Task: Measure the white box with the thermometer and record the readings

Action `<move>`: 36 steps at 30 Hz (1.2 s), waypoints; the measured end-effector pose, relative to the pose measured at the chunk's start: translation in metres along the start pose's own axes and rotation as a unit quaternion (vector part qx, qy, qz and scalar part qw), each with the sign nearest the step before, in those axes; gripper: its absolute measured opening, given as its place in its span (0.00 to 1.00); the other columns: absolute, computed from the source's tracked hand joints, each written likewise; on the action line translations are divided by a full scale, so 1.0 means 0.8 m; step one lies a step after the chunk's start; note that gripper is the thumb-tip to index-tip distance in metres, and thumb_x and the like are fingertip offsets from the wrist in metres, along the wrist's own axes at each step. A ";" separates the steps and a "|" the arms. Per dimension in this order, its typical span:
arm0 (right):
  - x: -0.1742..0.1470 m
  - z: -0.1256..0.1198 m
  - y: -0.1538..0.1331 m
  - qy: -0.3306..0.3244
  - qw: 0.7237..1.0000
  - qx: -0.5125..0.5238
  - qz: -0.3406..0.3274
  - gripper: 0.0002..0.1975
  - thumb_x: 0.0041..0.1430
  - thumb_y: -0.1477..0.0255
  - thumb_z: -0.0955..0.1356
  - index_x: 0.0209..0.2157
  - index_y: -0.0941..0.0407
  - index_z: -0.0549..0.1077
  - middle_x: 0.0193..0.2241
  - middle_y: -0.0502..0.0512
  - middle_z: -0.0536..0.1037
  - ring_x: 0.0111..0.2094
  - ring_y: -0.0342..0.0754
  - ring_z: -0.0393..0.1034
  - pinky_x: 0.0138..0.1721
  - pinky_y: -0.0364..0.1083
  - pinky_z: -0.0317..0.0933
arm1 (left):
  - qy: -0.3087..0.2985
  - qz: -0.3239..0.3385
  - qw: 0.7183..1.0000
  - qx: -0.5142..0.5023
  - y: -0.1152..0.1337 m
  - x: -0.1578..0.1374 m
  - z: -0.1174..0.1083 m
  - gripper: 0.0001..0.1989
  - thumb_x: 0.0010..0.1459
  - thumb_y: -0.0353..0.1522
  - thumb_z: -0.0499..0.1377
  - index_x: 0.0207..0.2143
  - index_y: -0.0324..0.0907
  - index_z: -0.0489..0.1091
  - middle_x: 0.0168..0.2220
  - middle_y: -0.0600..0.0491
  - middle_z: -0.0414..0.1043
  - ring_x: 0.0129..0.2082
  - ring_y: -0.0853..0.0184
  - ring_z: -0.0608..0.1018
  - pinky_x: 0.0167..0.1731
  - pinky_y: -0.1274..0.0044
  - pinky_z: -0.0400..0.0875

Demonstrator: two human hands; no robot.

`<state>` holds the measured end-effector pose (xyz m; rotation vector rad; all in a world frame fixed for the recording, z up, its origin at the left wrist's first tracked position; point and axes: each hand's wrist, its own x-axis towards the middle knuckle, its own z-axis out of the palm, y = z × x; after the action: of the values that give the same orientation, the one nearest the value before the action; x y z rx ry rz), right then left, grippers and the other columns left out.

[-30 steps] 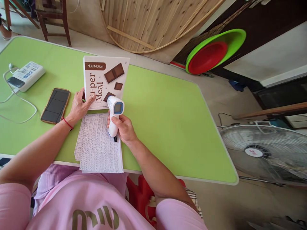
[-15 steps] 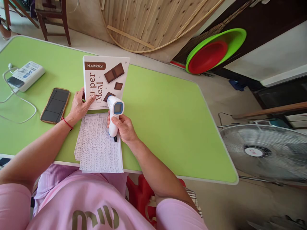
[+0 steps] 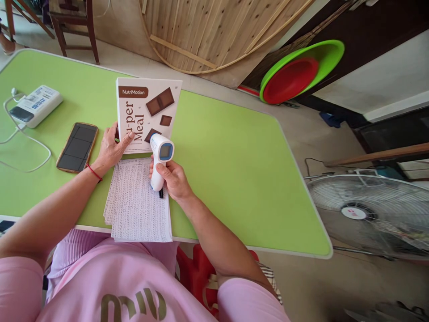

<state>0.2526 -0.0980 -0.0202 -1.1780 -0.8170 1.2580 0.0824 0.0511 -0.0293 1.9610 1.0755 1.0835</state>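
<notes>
My left hand [image 3: 113, 145] grips the lower left edge of a white box [image 3: 157, 94] printed with "NutriMotion" and chocolate pieces, its thumb on the front. In my right hand [image 3: 174, 178] is a white and blue infrared thermometer [image 3: 161, 161], with its small grey screen towards me and its head close to the box's lower right corner. Handwritten paper sheets [image 3: 137, 210] lie under the right hand, reaching past the table's near edge. Part of a black pen [image 3: 161, 193] shows below the thermometer's handle. Left of my left hand lies a smartphone [image 3: 77, 146] in a brown case.
On the green table [image 3: 234, 170], a white power bank [image 3: 38, 105] with a cable sits at the left. A standing fan [image 3: 362, 212] is beyond the right edge. Green and red basins [image 3: 291, 80] lean by the wall, and a wooden chair [image 3: 75, 27] stands behind the table.
</notes>
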 end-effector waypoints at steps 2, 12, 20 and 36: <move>0.000 0.000 0.000 0.001 1.000 0.001 -0.001 0.27 0.42 0.45 0.79 0.32 0.52 0.76 0.28 0.49 0.76 0.29 0.45 0.71 0.30 0.47 0.68 | 0.002 -0.001 1.000 -0.002 0.000 0.000 0.000 0.37 0.58 0.67 0.53 0.49 0.47 0.75 0.40 0.44 0.76 0.46 0.50 0.75 0.45 0.55 0.73; -0.001 0.000 -0.001 -0.006 1.000 -0.011 -0.005 0.28 0.44 0.44 0.78 0.32 0.52 0.75 0.27 0.49 0.75 0.29 0.45 0.70 0.30 0.47 0.67 | 0.001 0.004 1.000 -0.002 -0.001 -0.001 0.001 0.34 0.60 0.64 0.55 0.49 0.48 0.75 0.42 0.44 0.77 0.47 0.51 0.77 0.47 0.55 0.74; -0.001 0.003 -0.003 0.004 1.000 -0.022 0.000 0.29 0.42 0.43 0.78 0.31 0.52 0.74 0.27 0.49 0.75 0.29 0.45 0.69 0.30 0.48 0.67 | 0.006 0.003 1.000 -0.008 -0.004 0.000 0.001 0.32 0.60 0.63 0.56 0.49 0.48 0.75 0.41 0.45 0.76 0.45 0.51 0.76 0.47 0.54 0.75; -0.001 0.003 -0.004 0.022 1.000 -0.010 -0.003 0.27 0.42 0.45 0.79 0.29 0.52 0.73 0.25 0.48 0.74 0.26 0.44 0.68 0.28 0.47 0.65 | 0.003 0.003 1.000 -0.025 -0.006 0.000 0.000 0.32 0.59 0.62 0.59 0.51 0.48 0.74 0.44 0.44 0.76 0.48 0.49 0.76 0.51 0.51 0.74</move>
<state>0.2509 -0.0982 -0.0161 -1.2149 -0.8025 1.2174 0.0812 0.0533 -0.0332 1.9244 1.0347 1.1097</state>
